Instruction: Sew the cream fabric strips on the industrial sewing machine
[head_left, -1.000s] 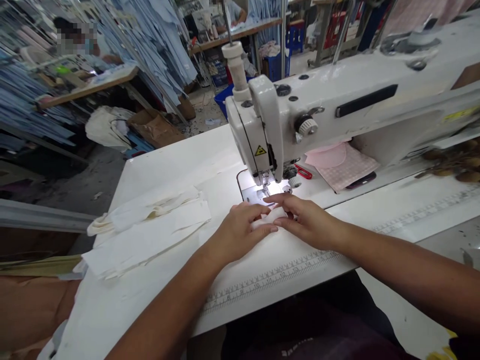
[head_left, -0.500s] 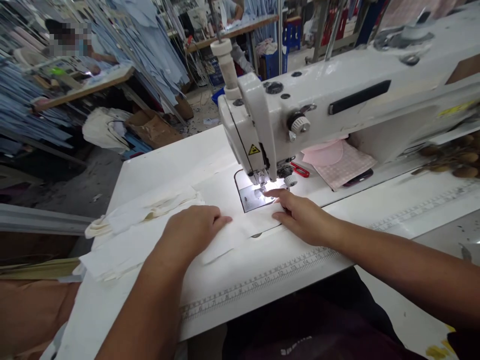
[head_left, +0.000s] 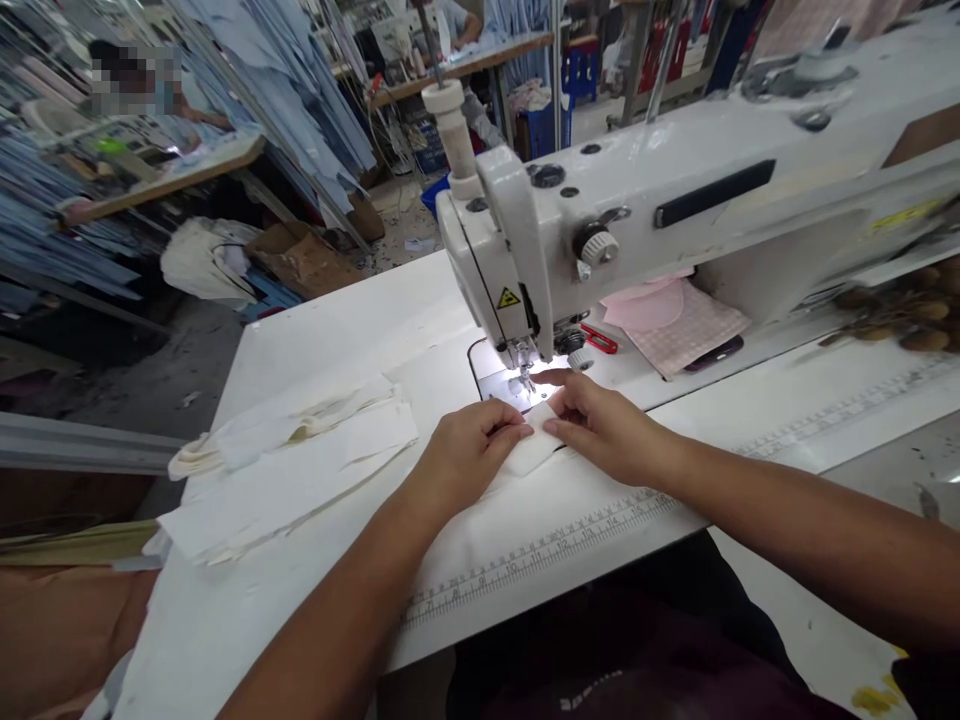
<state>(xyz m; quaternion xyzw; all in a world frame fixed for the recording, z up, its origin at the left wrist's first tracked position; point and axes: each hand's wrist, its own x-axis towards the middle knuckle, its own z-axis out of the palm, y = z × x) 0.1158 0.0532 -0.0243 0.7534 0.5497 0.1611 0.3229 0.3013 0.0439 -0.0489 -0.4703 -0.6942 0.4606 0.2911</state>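
A white fabric piece (head_left: pixel 534 448) lies at the front of the sewing machine's needle plate (head_left: pixel 495 388). My left hand (head_left: pixel 476 445) pinches its left part between thumb and fingers. On its right side my right hand (head_left: pixel 592 420) grips the same piece, thumb in front and index finger stretched toward the lit presser foot (head_left: pixel 527 380). The white sewing machine (head_left: pixel 517 250) stands just behind both hands. To the left of my left hand lies a stack of white fabric pieces (head_left: pixel 300 480), with uneven edges.
A red thread snipper (head_left: pixel 600 340) and pink checked fabric (head_left: pixel 682 325) lie under the machine arm. A printed ruler (head_left: pixel 525 565) runs along the table's front edge. Further back, a person (head_left: pixel 195 115) sits at another table among hanging blue garments (head_left: pixel 300 100).
My left hand has moved right, from beside the stack to my right hand. The white fabric piece, spread flat before, is now gathered or folded between both hands. My right hand stays near the needle.
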